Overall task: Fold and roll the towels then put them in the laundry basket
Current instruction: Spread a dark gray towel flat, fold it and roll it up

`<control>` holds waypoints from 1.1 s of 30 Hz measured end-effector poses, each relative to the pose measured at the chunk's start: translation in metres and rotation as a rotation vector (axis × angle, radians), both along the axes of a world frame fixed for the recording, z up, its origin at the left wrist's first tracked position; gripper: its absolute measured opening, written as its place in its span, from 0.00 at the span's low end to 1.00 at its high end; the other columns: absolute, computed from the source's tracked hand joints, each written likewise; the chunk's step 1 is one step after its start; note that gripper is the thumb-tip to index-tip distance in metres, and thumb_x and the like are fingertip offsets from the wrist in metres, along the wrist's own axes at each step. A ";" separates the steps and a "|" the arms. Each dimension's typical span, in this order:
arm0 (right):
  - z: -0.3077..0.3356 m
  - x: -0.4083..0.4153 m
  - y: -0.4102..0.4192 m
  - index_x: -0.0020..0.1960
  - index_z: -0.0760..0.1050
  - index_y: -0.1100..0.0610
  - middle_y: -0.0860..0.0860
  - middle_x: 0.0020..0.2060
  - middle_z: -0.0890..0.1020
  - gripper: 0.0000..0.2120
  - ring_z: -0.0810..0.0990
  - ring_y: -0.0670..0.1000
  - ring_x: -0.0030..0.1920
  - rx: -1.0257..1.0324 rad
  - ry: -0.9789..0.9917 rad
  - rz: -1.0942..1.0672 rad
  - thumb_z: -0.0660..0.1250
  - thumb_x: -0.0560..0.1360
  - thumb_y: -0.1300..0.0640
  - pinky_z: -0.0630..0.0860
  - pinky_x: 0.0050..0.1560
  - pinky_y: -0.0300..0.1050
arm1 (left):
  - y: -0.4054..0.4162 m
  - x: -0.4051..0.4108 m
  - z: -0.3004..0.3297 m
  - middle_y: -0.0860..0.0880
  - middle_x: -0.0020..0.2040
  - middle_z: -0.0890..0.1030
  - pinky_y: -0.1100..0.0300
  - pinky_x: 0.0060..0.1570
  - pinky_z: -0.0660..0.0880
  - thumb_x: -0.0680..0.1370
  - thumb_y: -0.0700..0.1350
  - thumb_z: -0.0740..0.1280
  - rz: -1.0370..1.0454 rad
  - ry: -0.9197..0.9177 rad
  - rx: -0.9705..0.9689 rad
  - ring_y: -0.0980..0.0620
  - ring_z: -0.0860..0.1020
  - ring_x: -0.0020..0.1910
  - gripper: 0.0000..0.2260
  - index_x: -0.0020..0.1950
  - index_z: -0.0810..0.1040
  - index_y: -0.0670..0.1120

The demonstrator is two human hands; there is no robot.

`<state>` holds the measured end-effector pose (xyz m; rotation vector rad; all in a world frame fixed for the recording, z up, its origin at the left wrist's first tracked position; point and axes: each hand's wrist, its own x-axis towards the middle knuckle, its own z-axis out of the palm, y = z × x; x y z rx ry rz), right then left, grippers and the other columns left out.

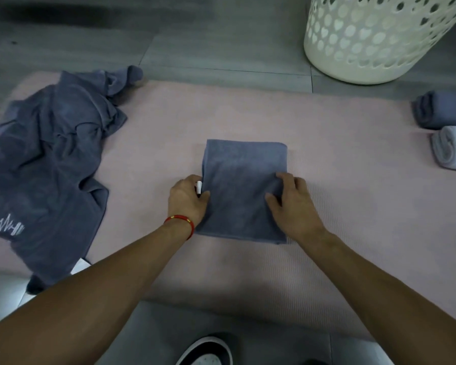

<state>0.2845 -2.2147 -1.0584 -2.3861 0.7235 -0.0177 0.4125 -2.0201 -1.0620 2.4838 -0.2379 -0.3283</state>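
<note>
A blue-grey towel, folded into a narrow rectangle, lies flat in the middle of the pink mat. My left hand grips its left edge, fingers curled under the cloth beside a small white tag. My right hand rests on the towel's right side with the fingertips pressing into the fabric. A white perforated laundry basket stands on the floor at the back right. Two rolled towels lie at the mat's right edge: a blue one and a pale one.
A large crumpled blue-grey towel with a white printed mark sprawls over the mat's left side. Grey floor tiles surround the mat. A dark shoe with a white rim shows at the bottom edge.
</note>
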 end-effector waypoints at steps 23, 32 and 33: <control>-0.004 -0.019 -0.016 0.56 0.71 0.52 0.47 0.47 0.80 0.16 0.79 0.45 0.42 0.458 -0.076 -0.483 0.75 0.74 0.54 0.74 0.36 0.38 | -0.010 -0.035 0.014 0.39 0.62 0.73 0.42 0.55 0.74 0.76 0.46 0.69 -0.265 -0.300 0.201 0.37 0.71 0.60 0.19 0.65 0.73 0.43; -0.005 -0.070 -0.018 0.60 0.77 0.60 0.55 0.47 0.86 0.19 0.87 0.54 0.45 0.762 -0.130 -0.510 0.75 0.75 0.52 0.85 0.45 0.52 | -0.054 -0.169 -0.014 0.34 0.77 0.63 0.23 0.68 0.55 0.68 0.72 0.66 -0.688 -0.238 0.558 0.30 0.62 0.75 0.52 0.80 0.48 0.43; 0.000 -0.071 -0.025 0.65 0.73 0.57 0.54 0.48 0.86 0.20 0.87 0.53 0.46 0.760 -0.124 -0.483 0.73 0.77 0.52 0.85 0.47 0.53 | -0.058 -0.167 -0.014 0.33 0.77 0.61 0.22 0.68 0.53 0.69 0.70 0.68 -0.690 -0.221 0.596 0.29 0.61 0.75 0.53 0.80 0.45 0.43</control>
